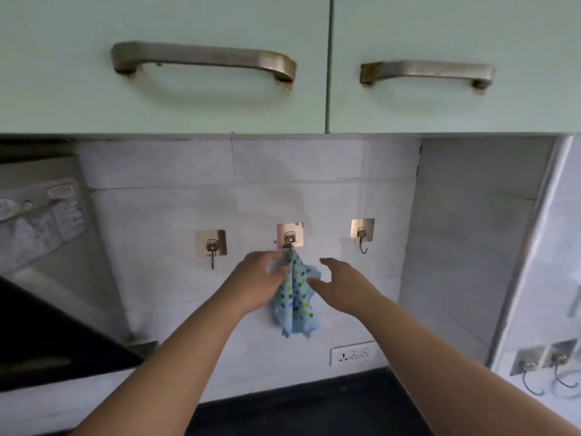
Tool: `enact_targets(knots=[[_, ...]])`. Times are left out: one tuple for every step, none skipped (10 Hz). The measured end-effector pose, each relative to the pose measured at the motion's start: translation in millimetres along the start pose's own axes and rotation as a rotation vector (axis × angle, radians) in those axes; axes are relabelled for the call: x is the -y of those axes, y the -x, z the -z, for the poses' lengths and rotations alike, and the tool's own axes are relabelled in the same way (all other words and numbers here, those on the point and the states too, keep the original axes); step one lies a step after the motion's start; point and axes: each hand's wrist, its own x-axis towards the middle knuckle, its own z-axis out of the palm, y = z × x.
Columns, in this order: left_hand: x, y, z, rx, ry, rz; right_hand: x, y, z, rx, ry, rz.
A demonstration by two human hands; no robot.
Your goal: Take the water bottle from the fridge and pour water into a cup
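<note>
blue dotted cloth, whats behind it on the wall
The blue dotted cloth hangs from the middle hook against white wall tile. The left hand grips its top. The tile directly behind it is covered.

Both bare forearms are reaching up and forward from the lower edge of the view, converging toward the middle. The left hand (261, 278) is gripping, its fingers curling round the upper part of a light blue cloth with coloured dots (297, 297) and its thumb pressing in from the near side. The right hand (342, 284) is hovering just beside the same cloth, palm turned leftward, fingers spread and loosely extended, the lower fingertips (311, 282) touching or almost touching the fabric while the index finger is pointing up and left.
</note>
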Motion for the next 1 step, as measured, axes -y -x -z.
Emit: enact_targets(knots=[[-22.7, 32.3, 23.1, -0.038, -0.051, 0.026, 7.3, 30.5, 28.9, -0.047, 0.044, 0.029]])
